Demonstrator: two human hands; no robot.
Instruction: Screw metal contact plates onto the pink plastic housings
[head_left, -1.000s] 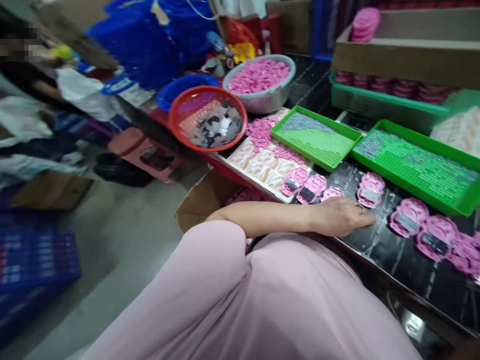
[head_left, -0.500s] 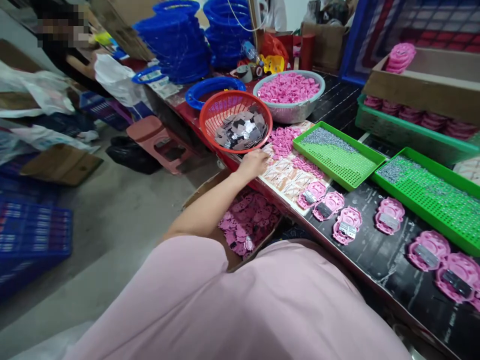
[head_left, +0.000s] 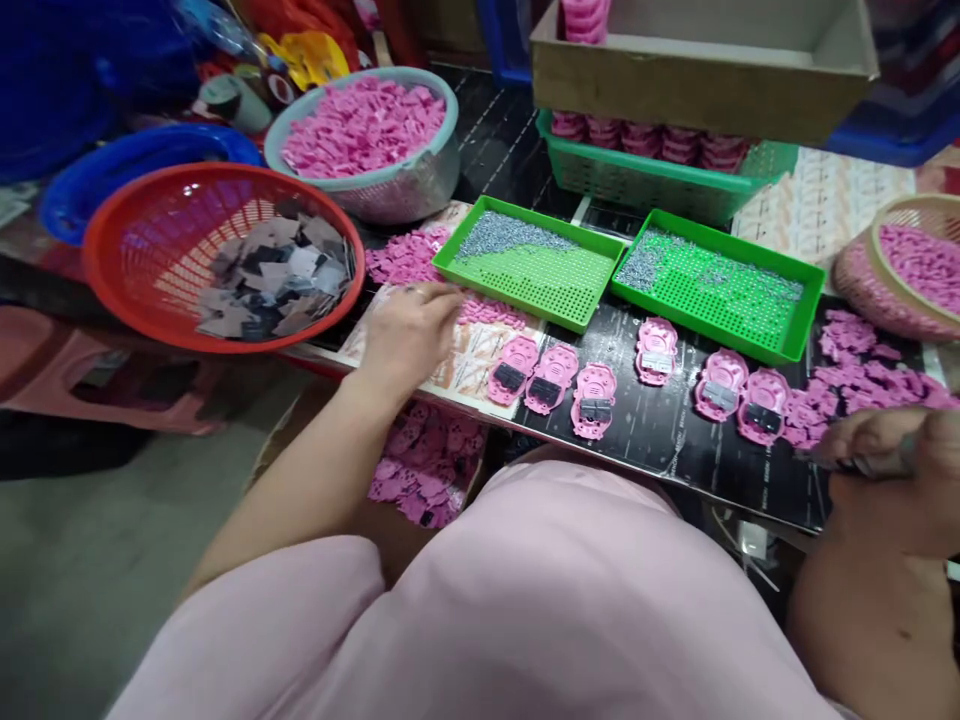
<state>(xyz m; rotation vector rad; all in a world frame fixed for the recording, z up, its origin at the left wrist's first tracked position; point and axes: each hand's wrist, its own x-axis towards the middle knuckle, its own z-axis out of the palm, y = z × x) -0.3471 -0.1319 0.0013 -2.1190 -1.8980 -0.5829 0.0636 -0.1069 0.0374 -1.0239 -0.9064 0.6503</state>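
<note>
Six laid-out pink casings [head_left: 596, 380], two green trays [head_left: 574, 285].

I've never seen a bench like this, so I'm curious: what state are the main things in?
Left hand: fingers bent, grip hidden
Right hand: fingers curled, grip unclear
Red basket: partly filled with flat pieces
Grey bowl: heaped with pink pieces
Left green tray: partly covered
Right green tray: partly covered
Six pink casings: laid out, each bearing a plate
Cardboard box: open-topped
</note>
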